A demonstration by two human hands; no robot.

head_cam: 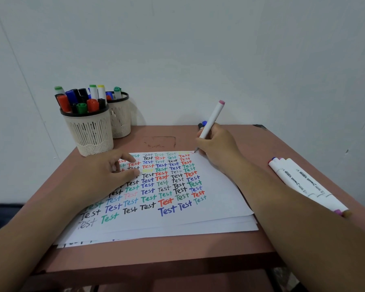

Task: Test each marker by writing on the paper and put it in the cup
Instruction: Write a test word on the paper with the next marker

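A white sheet of paper lies on the desk, covered with rows of the word "Test" in several colours. My right hand grips a white marker with a pink end cap, its tip touching the paper's far right corner. My left hand rests flat on the paper's left side, fingers spread. A cream mesh cup full of capped markers stands at the far left. A second cream cup behind it holds a few markers.
Three white markers lie side by side on the brown desk to the right of my forearm. Dark marker caps peek out behind my right hand. A white wall rises right behind the desk. More sheets lie under the top paper.
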